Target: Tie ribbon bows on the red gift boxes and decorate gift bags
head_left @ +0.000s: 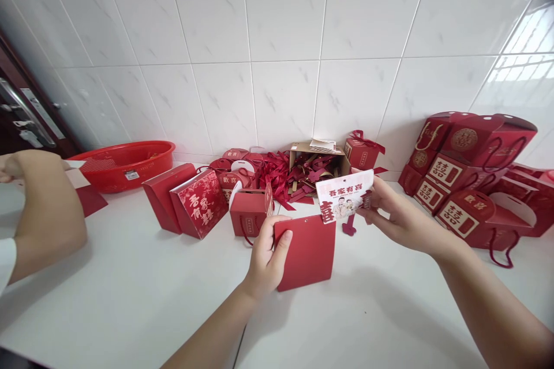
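In the middle of the view, my left hand (268, 256) grips a plain red paper gift box (306, 256) by its left edge, thumb on the front face. A small hole shows near the top of that face. My right hand (392, 216) pinches a white printed card (340, 196) with red characters and a small cartoon couple. The card's lower left corner overlaps the top right corner of the red box; whether they touch I cannot tell. Just behind, a small dark red ribbon piece (348, 226) lies on the white table (346, 323).
Behind my hands stand a cardboard box (298, 157) of ribbon pieces, a red ribbon pile (276, 176) and small red boxes (249, 211). Red gift bags (201, 204) and a red basin (130, 170) stand left, beside another person's arm (49, 213). Stacked red boxes (467, 179) fill the right.
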`<state>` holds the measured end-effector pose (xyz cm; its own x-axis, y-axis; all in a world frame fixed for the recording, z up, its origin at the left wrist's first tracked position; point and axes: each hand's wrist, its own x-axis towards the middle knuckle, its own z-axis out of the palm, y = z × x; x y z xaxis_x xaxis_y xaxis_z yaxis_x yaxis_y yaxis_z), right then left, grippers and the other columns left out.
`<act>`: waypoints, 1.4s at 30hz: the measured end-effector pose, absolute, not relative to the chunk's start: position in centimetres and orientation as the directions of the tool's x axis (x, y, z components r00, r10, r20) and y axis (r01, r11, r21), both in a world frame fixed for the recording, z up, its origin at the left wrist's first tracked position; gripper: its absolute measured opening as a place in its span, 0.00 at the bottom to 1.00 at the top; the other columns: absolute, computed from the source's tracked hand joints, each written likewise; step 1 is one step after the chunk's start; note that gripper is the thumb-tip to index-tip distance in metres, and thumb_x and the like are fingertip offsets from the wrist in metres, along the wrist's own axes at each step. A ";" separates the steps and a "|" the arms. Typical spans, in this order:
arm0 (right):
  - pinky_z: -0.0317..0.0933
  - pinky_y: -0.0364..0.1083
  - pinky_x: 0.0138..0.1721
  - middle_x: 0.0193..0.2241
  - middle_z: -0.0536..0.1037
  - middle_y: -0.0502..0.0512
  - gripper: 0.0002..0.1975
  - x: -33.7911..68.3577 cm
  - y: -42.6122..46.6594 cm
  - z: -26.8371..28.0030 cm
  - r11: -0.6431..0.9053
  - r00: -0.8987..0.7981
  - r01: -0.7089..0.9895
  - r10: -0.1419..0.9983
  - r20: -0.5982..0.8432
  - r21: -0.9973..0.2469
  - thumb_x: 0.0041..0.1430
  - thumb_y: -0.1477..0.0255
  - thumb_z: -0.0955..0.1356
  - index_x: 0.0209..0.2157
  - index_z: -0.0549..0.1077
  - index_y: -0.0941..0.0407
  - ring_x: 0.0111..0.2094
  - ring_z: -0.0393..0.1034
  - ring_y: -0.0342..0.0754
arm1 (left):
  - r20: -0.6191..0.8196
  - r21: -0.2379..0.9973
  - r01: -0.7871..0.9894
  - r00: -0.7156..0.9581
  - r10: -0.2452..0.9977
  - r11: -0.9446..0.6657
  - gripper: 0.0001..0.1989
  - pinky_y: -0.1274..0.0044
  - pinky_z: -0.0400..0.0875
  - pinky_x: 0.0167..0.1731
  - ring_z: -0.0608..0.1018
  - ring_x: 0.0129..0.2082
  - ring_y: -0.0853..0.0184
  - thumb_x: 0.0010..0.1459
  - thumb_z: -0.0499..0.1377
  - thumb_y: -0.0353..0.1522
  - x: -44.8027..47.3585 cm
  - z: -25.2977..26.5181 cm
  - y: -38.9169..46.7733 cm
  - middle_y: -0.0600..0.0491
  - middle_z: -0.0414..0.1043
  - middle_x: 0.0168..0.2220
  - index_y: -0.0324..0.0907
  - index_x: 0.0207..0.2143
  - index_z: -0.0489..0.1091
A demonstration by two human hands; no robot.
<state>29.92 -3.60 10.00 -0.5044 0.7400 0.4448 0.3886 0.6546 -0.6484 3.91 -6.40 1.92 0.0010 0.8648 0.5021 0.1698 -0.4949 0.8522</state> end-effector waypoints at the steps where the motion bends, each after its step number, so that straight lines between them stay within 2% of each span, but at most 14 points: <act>1: 0.69 0.51 0.30 0.39 0.73 0.56 0.24 30.0 -3.5 9.9 0.651 -0.516 0.401 0.742 0.428 -0.645 0.65 0.71 0.62 0.60 0.55 0.44 0.31 0.72 0.51 | 0.506 0.850 0.168 0.002 0.862 -0.499 0.10 0.73 0.70 0.39 0.75 0.39 0.63 0.64 0.53 0.39 3.9 1.9 -6.4 0.50 0.71 0.39 0.44 0.44 0.64; 7: 0.69 0.50 0.34 0.38 0.74 0.55 0.26 29.5 -3.0 8.5 0.649 -0.605 0.461 0.729 0.321 -0.606 0.65 0.72 0.61 0.62 0.52 0.46 0.34 0.71 0.51 | 0.511 0.845 0.178 0.010 0.859 -0.505 0.10 0.72 0.69 0.45 0.74 0.44 0.63 0.65 0.51 0.38 3.9 1.5 -6.3 0.49 0.70 0.43 0.45 0.46 0.63; 12: 0.67 0.52 0.43 0.49 0.72 0.57 0.24 27.9 -3.2 7.4 0.684 -0.679 0.425 0.674 0.291 -0.593 0.63 0.66 0.64 0.60 0.58 0.47 0.44 0.69 0.53 | 0.568 0.807 0.179 0.030 0.823 -0.563 0.12 0.70 0.65 0.51 0.69 0.54 0.60 0.66 0.50 0.37 4.1 1.6 -6.2 0.46 0.64 0.55 0.45 0.50 0.61; 13: 0.66 0.52 0.45 0.50 0.72 0.58 0.22 27.3 -3.3 7.1 0.673 -0.677 0.393 0.673 0.299 -0.626 0.63 0.64 0.65 0.58 0.61 0.48 0.45 0.68 0.53 | 0.565 0.810 0.173 0.031 0.825 -0.561 0.12 0.69 0.65 0.51 0.69 0.54 0.60 0.67 0.50 0.37 4.1 1.6 -6.2 0.45 0.64 0.55 0.45 0.50 0.61; 15: 0.67 0.50 0.42 0.43 0.75 0.58 0.17 26.1 -3.3 6.6 0.603 -0.605 0.337 0.727 0.324 -0.724 0.64 0.59 0.62 0.50 0.69 0.52 0.42 0.70 0.53 | 0.543 0.825 0.164 0.035 0.839 -0.541 0.11 0.69 0.65 0.50 0.71 0.52 0.60 0.67 0.49 0.37 4.1 1.5 -6.3 0.45 0.67 0.52 0.44 0.49 0.60; 18: 0.66 0.48 0.32 0.30 0.75 0.56 0.23 24.5 -3.1 5.8 0.463 -0.394 0.308 0.857 0.331 -0.831 0.65 0.53 0.58 0.33 0.73 0.56 0.32 0.70 0.49 | 0.507 0.850 0.139 0.042 0.861 -0.507 0.10 0.69 0.66 0.49 0.72 0.48 0.61 0.67 0.49 0.38 4.1 1.2 -6.3 0.47 0.68 0.47 0.45 0.48 0.58; 19: 0.66 0.47 0.32 0.30 0.74 0.56 0.22 24.1 -3.1 5.6 0.438 -0.339 0.287 0.878 0.337 -0.852 0.64 0.53 0.60 0.32 0.73 0.56 0.31 0.69 0.49 | 0.497 0.859 0.113 0.042 0.867 -0.499 0.10 0.69 0.67 0.48 0.73 0.47 0.62 0.67 0.49 0.38 4.1 1.1 -6.4 0.48 0.68 0.46 0.45 0.48 0.57; 21: 0.66 0.47 0.35 0.36 0.75 0.56 0.17 23.6 -3.0 5.2 0.447 -0.280 0.200 0.879 0.387 -0.872 0.61 0.55 0.64 0.38 0.72 0.55 0.35 0.71 0.49 | 0.482 0.874 0.050 0.046 0.875 -0.484 0.11 0.69 0.67 0.47 0.73 0.44 0.64 0.67 0.49 0.38 4.0 0.9 -6.4 0.49 0.67 0.44 0.47 0.49 0.54; 23: 0.66 0.46 0.36 0.41 0.75 0.57 0.16 23.3 -3.0 4.9 0.480 -0.265 0.117 0.859 0.438 -0.870 0.60 0.57 0.66 0.43 0.71 0.53 0.39 0.71 0.48 | 0.488 0.871 0.034 0.052 0.871 -0.490 0.13 0.68 0.67 0.48 0.72 0.46 0.64 0.67 0.49 0.39 4.0 0.8 -6.4 0.50 0.65 0.46 0.48 0.50 0.52; 24: 0.66 0.45 0.36 0.41 0.75 0.57 0.15 23.2 -3.0 4.7 0.490 -0.270 0.097 0.851 0.451 -0.866 0.61 0.57 0.66 0.42 0.72 0.53 0.38 0.70 0.48 | 0.501 0.862 0.061 0.052 0.864 -0.504 0.14 0.68 0.66 0.50 0.71 0.48 0.63 0.66 0.50 0.40 4.0 0.8 -6.4 0.49 0.64 0.48 0.49 0.51 0.52; 26: 0.65 0.44 0.32 0.36 0.76 0.55 0.14 23.0 -3.2 4.4 0.490 -0.280 0.090 0.848 0.450 -0.867 0.62 0.58 0.65 0.39 0.73 0.54 0.34 0.69 0.47 | 0.535 0.833 0.148 0.036 0.844 -0.533 0.17 0.67 0.63 0.54 0.68 0.53 0.62 0.65 0.52 0.40 4.2 0.9 -6.4 0.48 0.62 0.51 0.49 0.53 0.53; 28: 0.64 0.43 0.31 0.33 0.76 0.54 0.13 22.8 -3.3 4.2 0.491 -0.269 0.084 0.849 0.455 -0.867 0.62 0.59 0.66 0.37 0.74 0.54 0.32 0.68 0.46 | 0.544 0.821 0.203 0.012 0.839 -0.534 0.17 0.67 0.62 0.54 0.68 0.54 0.61 0.64 0.53 0.41 4.5 1.1 -6.4 0.48 0.62 0.52 0.48 0.53 0.55; 34: 0.65 0.44 0.34 0.35 0.80 0.55 0.11 22.7 -3.6 4.7 0.480 -0.255 0.080 0.857 0.447 -0.874 0.58 0.63 0.69 0.38 0.78 0.54 0.35 0.72 0.47 | 0.445 0.891 0.117 -0.026 0.895 -0.439 0.13 0.69 0.70 0.44 0.75 0.45 0.62 0.64 0.54 0.41 5.3 1.2 -6.4 0.49 0.69 0.45 0.46 0.47 0.59; 42: 0.67 0.46 0.37 0.37 0.82 0.54 0.11 22.8 -3.7 5.5 0.455 -0.260 0.131 0.873 0.413 -0.881 0.55 0.64 0.71 0.38 0.80 0.54 0.38 0.75 0.49 | 0.466 0.879 0.139 -0.036 0.884 -0.457 0.13 0.72 0.71 0.41 0.75 0.45 0.63 0.65 0.53 0.41 5.2 1.4 -6.4 0.49 0.69 0.45 0.46 0.47 0.60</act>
<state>22.84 -3.73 5.46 -0.2604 0.8729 0.4126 0.1305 0.4553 -0.8807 5.17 -6.42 1.40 -0.0355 0.8843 0.4655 0.1387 -0.4570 0.8786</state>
